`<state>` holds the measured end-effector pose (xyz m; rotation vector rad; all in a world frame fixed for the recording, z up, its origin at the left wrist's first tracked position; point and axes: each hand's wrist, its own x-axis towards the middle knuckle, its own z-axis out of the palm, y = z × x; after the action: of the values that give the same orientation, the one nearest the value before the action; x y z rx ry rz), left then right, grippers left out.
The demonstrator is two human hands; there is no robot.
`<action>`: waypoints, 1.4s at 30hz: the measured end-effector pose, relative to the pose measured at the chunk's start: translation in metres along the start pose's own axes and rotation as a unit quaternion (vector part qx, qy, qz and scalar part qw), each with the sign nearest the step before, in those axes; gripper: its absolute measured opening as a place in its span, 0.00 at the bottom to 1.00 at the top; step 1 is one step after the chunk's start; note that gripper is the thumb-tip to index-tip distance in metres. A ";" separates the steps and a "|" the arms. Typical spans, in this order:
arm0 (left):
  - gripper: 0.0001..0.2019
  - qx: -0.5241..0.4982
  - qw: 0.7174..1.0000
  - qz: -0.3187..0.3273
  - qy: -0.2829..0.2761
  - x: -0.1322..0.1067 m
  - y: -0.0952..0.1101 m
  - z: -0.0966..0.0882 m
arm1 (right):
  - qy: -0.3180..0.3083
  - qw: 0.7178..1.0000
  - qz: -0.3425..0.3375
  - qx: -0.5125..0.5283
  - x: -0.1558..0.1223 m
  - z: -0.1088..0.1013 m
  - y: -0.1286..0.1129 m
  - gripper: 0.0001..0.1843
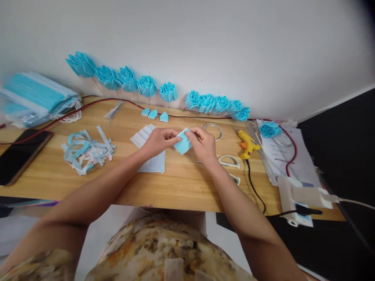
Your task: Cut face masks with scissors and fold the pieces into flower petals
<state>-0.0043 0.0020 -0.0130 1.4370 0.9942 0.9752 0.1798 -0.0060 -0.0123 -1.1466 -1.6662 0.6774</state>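
My left hand [159, 141] and my right hand [203, 144] meet over the middle of the wooden table [181, 183]. Both pinch a small light-blue folded piece [183, 142], the left at its left corner, the right along its top right edge. Under my left hand lies a white pleated mask sheet [150, 156]. Three small blue folded pieces [154, 114] lie just beyond, nearer the wall.
Blue fabric roses [146, 86] line the wall. A stack of blue masks [35, 95] and a phone [20, 154] sit at left, cut strips [86, 150] nearby. A yellow glue gun [248, 144], ear-loop rings [213, 130], papers and a power strip [295, 199] are at right.
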 end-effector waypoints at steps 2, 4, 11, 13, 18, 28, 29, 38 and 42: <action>0.14 -0.005 1.000 -0.012 0.007 0.001 0.000 0.000 | 0.021 1.000 0.009 0.001 0.001 -0.001 0.002 0.11; 0.14 0.002 1.000 -0.008 0.015 0.002 -0.001 -0.001 | 0.034 0.999 0.015 -0.002 0.002 -0.002 0.003 0.11; 0.13 0.014 0.999 0.044 0.017 0.001 0.003 -0.002 | 0.021 1.000 0.018 0.005 0.001 -0.001 0.001 0.11; 0.13 0.010 0.998 0.060 0.013 0.002 0.002 -0.003 | 0.009 1.000 0.015 0.013 0.000 0.001 -0.001 0.11; 0.12 -0.032 0.997 0.062 0.024 0.003 -0.004 -0.004 | -0.028 0.992 0.065 0.103 -0.003 0.007 0.000 0.12; 0.12 -0.141 0.984 0.031 0.105 0.006 0.005 -0.007 | -0.018 0.957 0.151 0.246 0.006 0.005 0.007 0.12; 0.12 -0.142 0.983 0.033 0.108 0.006 0.005 -0.007 | -0.015 0.957 0.149 0.247 0.007 0.005 0.007 0.12; 0.13 -0.132 0.987 0.014 0.087 0.010 0.001 -0.006 | -0.020 0.956 0.163 0.244 0.007 0.005 0.010 0.15; 0.12 -0.120 0.989 0.022 0.078 0.010 0.000 -0.006 | -0.052 0.946 0.180 0.263 0.006 0.005 0.009 0.20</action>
<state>-0.0072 0.0135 -0.0117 1.2005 0.9250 1.2130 0.1783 0.0037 -0.0193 -1.0348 -1.2474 1.3437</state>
